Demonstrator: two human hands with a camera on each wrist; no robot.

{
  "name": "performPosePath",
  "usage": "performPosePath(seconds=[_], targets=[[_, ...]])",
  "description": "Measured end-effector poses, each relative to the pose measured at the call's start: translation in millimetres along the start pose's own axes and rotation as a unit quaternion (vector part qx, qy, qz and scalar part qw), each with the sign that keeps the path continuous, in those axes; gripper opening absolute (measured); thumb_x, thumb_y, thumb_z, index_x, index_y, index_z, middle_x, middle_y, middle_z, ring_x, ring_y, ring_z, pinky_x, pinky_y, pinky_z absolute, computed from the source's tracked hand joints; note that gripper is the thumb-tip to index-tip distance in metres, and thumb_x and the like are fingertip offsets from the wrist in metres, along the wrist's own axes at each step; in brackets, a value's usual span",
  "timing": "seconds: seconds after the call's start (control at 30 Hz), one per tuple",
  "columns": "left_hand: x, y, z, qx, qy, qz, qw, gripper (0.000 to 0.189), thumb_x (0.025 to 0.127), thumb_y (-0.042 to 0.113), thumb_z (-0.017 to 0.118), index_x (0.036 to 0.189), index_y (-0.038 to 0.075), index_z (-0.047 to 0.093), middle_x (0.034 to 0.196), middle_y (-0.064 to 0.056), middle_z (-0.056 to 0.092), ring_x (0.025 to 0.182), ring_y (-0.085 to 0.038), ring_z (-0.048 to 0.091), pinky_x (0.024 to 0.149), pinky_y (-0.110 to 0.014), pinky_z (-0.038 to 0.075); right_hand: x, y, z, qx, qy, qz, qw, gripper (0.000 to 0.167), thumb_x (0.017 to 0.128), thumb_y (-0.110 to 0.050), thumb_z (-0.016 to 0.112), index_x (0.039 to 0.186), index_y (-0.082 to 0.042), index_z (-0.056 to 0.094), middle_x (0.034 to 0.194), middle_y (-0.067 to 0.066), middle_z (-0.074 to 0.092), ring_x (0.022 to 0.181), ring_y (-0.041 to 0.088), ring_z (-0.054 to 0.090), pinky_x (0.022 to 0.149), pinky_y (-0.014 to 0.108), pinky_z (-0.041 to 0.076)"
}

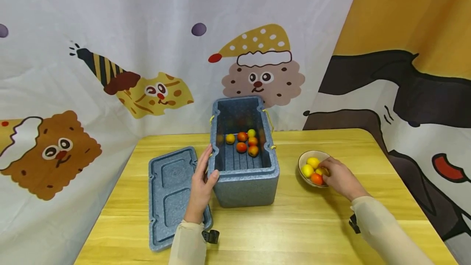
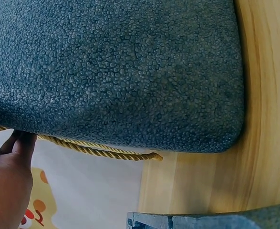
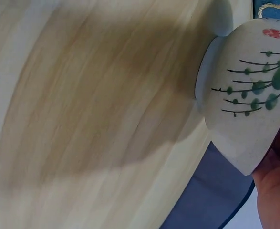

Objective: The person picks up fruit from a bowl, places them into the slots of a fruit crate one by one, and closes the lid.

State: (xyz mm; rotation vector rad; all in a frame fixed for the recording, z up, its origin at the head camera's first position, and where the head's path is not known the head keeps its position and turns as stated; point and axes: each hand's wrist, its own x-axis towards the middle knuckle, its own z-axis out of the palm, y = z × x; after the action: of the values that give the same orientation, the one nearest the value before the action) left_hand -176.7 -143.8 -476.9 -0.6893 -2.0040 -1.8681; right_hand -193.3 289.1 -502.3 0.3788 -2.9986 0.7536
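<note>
A blue-grey foam box [image 1: 244,189] stands uncovered, with several small red-orange and yellow fruits [image 1: 241,147] on its floor. My left hand [image 1: 200,187] rests against the box's near left corner, its fingers extended along the side and the thumb at the rim. In the left wrist view, fingertips touch the box wall [image 2: 120,71] beside a yellow rope [image 2: 101,151]. To the right, my right hand [image 1: 342,178] reaches over a bowl's rim and pinches a small yellow-orange fruit [image 1: 323,171], partly hidden by the fingers. Yellow fruits [image 1: 307,170] and an orange one [image 1: 316,178] lie beside it.
The box's lid [image 1: 171,203] lies on the wooden table [image 1: 294,232], left of the box. The white bowl [image 3: 244,124] has green plant decoration outside. A printed cloth [image 1: 165,19] hangs behind the table's back edge.
</note>
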Motion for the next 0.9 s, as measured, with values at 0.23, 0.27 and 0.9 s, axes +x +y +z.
performPosePath(seconds=[0.23, 0.27, 0.9], targets=[[-1.9, -2.6, -0.4, -0.007, -0.001, 0.007, 0.9999, 0.058, 0.099, 0.004, 0.054, 0.153, 0.003, 0.032, 0.159, -0.012, 0.026, 0.145, -0.029, 0.019, 0.116, -0.035, 0.017, -2.4, -2.2, 3.0, -0.014, -0.003, -0.011, 0.9998, 0.030, 0.077, 0.005, 0.074, 0.106, 0.003, 0.067, 0.107, 0.014, 0.058, 0.099, 0.036, 0.056, 0.085, 0.053, 0.046], [-1.8, -2.6, -0.4, -0.005, -0.001, 0.007, 1.0000, 0.058, 0.099, 0.004, 0.054, 0.153, 0.003, 0.032, 0.158, -0.012, 0.026, 0.146, -0.029, 0.019, 0.116, -0.035, 0.017, -2.3, -2.6, 3.2, -0.018, -0.002, -0.011, 0.9998, 0.031, 0.076, 0.005, 0.075, 0.106, 0.003, 0.068, 0.107, 0.014, 0.058, 0.100, 0.037, 0.057, 0.086, 0.053, 0.046], [-0.2, -3.7, 0.2, -0.002, 0.001, 0.010, 0.9999, 0.057, 0.101, 0.014, 0.053, 0.154, 0.007, 0.033, 0.159, -0.009, 0.026, 0.146, -0.027, 0.019, 0.116, -0.036, 0.016, 1.4, -6.2, 1.8, -0.039, -0.031, -0.008, 0.9987, 0.036, 0.077, 0.004, 0.074, 0.111, 0.004, 0.065, 0.116, 0.020, 0.055, 0.109, 0.042, 0.054, 0.092, 0.058, 0.043]])
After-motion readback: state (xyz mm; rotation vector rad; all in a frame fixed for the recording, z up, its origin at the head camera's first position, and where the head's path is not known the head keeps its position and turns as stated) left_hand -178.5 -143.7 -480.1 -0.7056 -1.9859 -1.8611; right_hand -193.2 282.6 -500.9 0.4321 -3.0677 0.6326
